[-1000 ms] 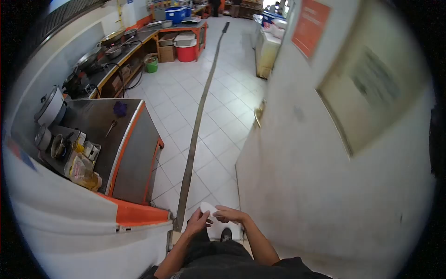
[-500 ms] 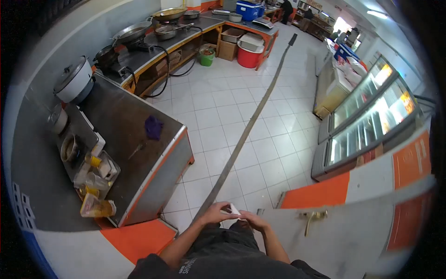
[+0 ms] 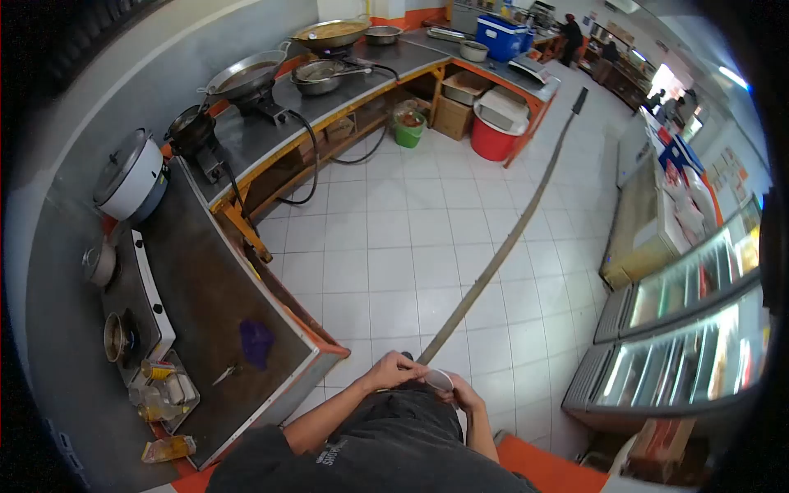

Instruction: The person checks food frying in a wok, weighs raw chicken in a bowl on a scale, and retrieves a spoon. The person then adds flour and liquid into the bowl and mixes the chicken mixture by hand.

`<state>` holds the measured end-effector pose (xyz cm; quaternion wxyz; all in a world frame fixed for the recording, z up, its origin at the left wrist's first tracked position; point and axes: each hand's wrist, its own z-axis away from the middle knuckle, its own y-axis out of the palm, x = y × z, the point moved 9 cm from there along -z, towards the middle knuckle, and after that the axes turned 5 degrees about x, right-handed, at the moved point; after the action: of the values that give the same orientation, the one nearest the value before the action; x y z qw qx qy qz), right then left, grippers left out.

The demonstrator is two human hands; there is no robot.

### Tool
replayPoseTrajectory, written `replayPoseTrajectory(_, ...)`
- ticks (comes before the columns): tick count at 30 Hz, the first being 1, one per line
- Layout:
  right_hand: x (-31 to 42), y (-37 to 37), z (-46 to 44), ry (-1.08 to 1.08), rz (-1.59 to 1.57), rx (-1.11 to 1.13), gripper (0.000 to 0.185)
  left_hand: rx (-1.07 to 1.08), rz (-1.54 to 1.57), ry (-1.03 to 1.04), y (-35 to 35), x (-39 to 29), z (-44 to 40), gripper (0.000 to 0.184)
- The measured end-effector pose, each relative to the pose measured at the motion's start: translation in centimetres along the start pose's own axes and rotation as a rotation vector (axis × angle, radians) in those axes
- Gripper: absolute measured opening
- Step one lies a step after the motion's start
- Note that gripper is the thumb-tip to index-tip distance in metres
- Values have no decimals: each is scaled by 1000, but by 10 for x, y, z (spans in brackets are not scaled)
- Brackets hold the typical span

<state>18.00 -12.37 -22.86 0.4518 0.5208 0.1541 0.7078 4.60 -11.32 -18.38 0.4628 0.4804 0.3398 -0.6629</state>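
Note:
A small white round item [image 3: 439, 379], like a lid or shallow cup, is held in front of my dark shirt. My left hand [image 3: 396, 371] pinches its left edge with closed fingers. On its right side, my right hand [image 3: 462, 393] has its fingers wrapped round the edge. Left of my arms stands a dark-topped counter [image 3: 193, 271] with a purple cloth [image 3: 256, 343], a metal utensil [image 3: 227, 374] and a tray of containers [image 3: 179, 393].
Burners with pans [image 3: 243, 76] line the back left counter. A red bucket [image 3: 493, 138] and a green bucket [image 3: 408, 131] stand below. A long strip [image 3: 501, 255] crosses the tiled floor. Glass-door fridges [image 3: 674, 361] and a chest freezer [image 3: 645, 238] are at the right. People [image 3: 570, 39] are far back.
The view has moved forward past the door and turned left. More of the stove counter and the fridges shows. Both hands still hold the white item, now tilted with its round face showing.

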Motion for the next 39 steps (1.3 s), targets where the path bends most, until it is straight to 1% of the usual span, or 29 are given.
replayPoseTrajectory(1, 31, -15, -24, 11, 14, -34, 29, -83, -18, -10, -27, -11, -18, 26)
replayPoseTrajectory(2, 59, -21, -46, 35, 2, 13, 27, -72, 67, -29, -47, -19, -36, 22)
replayPoseTrajectory(3, 83, -32, -70, 48, 6, 26, 27, -89, 71, -33, -69, -31, -50, 22)
replayPoseTrajectory(5, 129, -43, -118, 122, 178, 174, 26, -197, 138, 112, -119, -64, -77, 25)
replayPoseTrajectory(6, 156, -41, -137, 164, 199, 209, 27, -241, 143, 148, -141, -73, -90, 24)
replayPoseTrajectory(7, 184, -43, -157, 167, 207, 213, 27, -249, 144, 153, -160, -79, -104, 24)
replayPoseTrajectory(9, 228, -58, -195, 247, 379, 143, 28, -400, 95, 86, -206, -80, -129, 19)
replayPoseTrajectory(10, 254, -64, -213, 269, 510, 125, 28, -485, -55, 89, -227, -87, -144, 21)
replayPoseTrajectory(11, 271, -75, -231, 267, 498, 114, 28, -469, -54, 84, -243, -90, -162, 21)
replayPoseTrajectory(13, 301, -102, -267, 351, 525, 78, 52, -385, -598, 58, -275, -122, -204, 23)
replayPoseTrajectory(14, 317, -112, -279, 371, 524, 82, 65, -327, -567, -18, -292, -120, -231, 28)
replayPoseTrajectory(18, 389, -164, -312, 352, 375, -14, 67, -224, -580, 29, -351, -159, -340, 26)
replayPoseTrajectory(20, 435, -197, -315, 297, 336, -152, 65, -113, -616, 36, -367, -174, -399, 22)
replayPoseTrajectory(21, 459, -209, -316, 285, 313, -166, 65, -84, -623, 36, -375, -181, -427, 22)
replayPoseTrajectory(23, 510, -237, -313, 220, 363, -217, 65, 71, -717, 151, -375, -204, -483, 18)
replayPoseTrajectory(24, 531, -254, -315, 216, 388, -233, 66, 144, -755, 60, -379, -225, -505, 17)
replayPoseTrajectory(25, 550, -268, -319, 203, 377, -243, 66, 161, -764, 65, -387, -231, -532, 17)
replayPoseTrajectory(27, 585, -306, -319, 236, 517, -363, 67, 300, -990, 51, -391, -227, -581, 21)
replayPoseTrajectory(28, 596, -325, -327, 181, 401, -305, 66, 361, -984, -18, -399, -216, -605, 21)
replayPoseTrajectory(29, 603, -347, -332, 181, 389, -310, 66, 375, -984, -20, -409, -202, -626, 21)
replayPoseTrajectory(31, 638, -386, -349, 94, 307, -292, 65, 242, -786, 60, -448, -185, -673, 22)
replayPoseTrajectory(32, 647, -422, -366, -16, 426, -235, 63, 207, -795, -27, -474, -176, -693, 22)
replayPoseTrajectory(33, 671, -442, -372, -13, 427, -229, 63, 172, -802, -116, -502, -167, -711, 22)
replayPoseTrajectory(35, 715, -502, -371, 171, 644, -544, 61, 39, -930, -180, -557, -145, -731, 25)
replayPoseTrajectory(36, 754, -524, -367, 150, 714, -751, 59, -22, -917, -185, -585, -127, -739, 28)
replayPoseTrajectory(37, 761, -568, -377, 237, 744, -799, 58, -84, -904, -191, -610, -116, -743, 31)
replayPoseTrajectory(38, 756, -630, -390, 327, 773, -843, 58, -81, -906, -198, -626, -116, -748, 31)
replayPoseTrajectory(39, 762, -676, -398, 280, 693, -939, 57, -54, -937, -295, -642, -112, -752, 32)
